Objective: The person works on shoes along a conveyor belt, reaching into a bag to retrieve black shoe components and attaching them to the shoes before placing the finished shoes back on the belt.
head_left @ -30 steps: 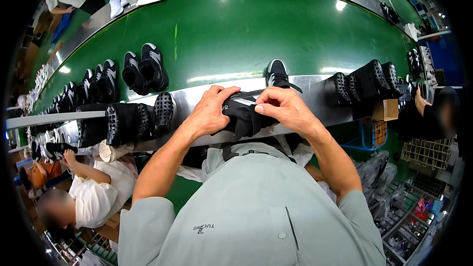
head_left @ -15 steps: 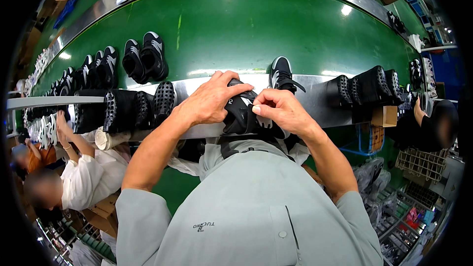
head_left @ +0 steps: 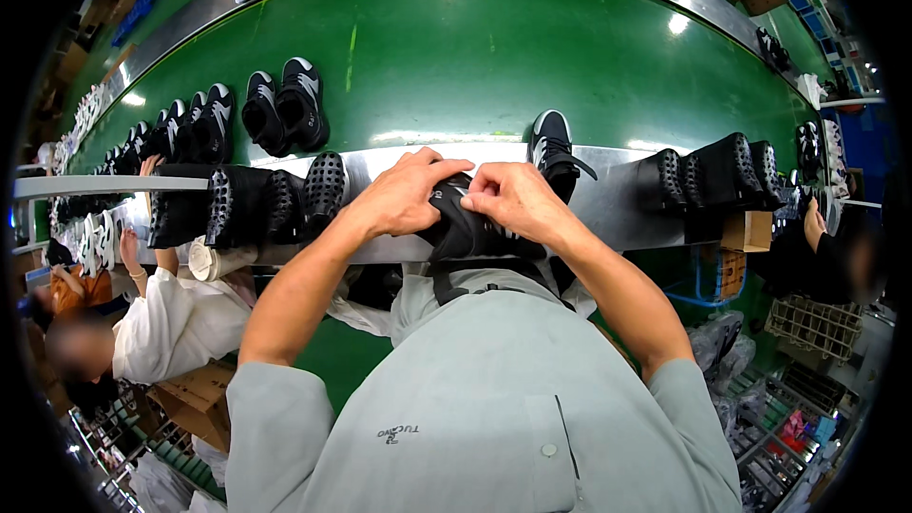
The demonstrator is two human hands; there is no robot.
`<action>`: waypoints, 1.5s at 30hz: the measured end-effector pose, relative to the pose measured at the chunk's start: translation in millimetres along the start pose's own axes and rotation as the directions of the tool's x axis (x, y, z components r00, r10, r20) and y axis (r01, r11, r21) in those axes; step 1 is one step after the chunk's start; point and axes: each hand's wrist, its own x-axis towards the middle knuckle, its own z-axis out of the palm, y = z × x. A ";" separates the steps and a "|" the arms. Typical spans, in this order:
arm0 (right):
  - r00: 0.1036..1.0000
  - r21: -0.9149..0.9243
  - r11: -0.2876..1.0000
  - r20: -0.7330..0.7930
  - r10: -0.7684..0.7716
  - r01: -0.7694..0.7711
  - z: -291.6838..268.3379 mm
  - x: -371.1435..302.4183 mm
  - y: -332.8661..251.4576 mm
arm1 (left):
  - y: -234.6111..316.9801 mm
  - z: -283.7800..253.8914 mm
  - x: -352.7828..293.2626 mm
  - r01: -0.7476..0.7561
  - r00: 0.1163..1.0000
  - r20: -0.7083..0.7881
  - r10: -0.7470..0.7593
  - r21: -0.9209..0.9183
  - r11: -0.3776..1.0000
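Note:
A black sneaker [head_left: 465, 236] rests at the near edge of the metal ledge, just in front of my body. My left hand [head_left: 404, 195] grips its upper from the left, with the fingers bent over the collar. My right hand [head_left: 521, 199] is closed in a pinch above the shoe's opening, close to the left fingertips. Whatever lies between its thumb and finger is too small to make out. Another black and grey sneaker [head_left: 551, 147] stands just beyond my right hand, its dark strap sticking out to the right.
Black shoes with studded soles [head_left: 323, 192] line the ledge on the left, and more [head_left: 727, 171] stand on the right. A pair of sneakers [head_left: 302, 104] sits on the green conveyor belt [head_left: 427, 47]. A grey rail [head_left: 114, 185] crosses at left. Co-workers are on both sides.
My right hand has moved left across the shoe, nearer my left hand, and stays pinched. My left hand keeps its hold. At left, a co-worker's hands have moved apart.

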 end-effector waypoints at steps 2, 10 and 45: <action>0.950 -0.088 0.985 -0.265 -0.167 0.148 4.1 1.1 5.5 | -15.5 6.8 -3.3 0.236 0.970 -0.021 -0.241 -0.144 0.961; 0.941 -0.390 0.908 -0.223 -0.254 0.153 57.3 20.1 43.5 | -53.5 102.7 20.2 0.586 0.659 -0.028 -0.751 -0.607 0.537; 0.667 0.211 0.938 -0.660 0.345 -0.276 25.9 -20.1 157.2 | 42.7 125.6 90.0 -0.003 0.889 -0.444 0.113 0.240 0.971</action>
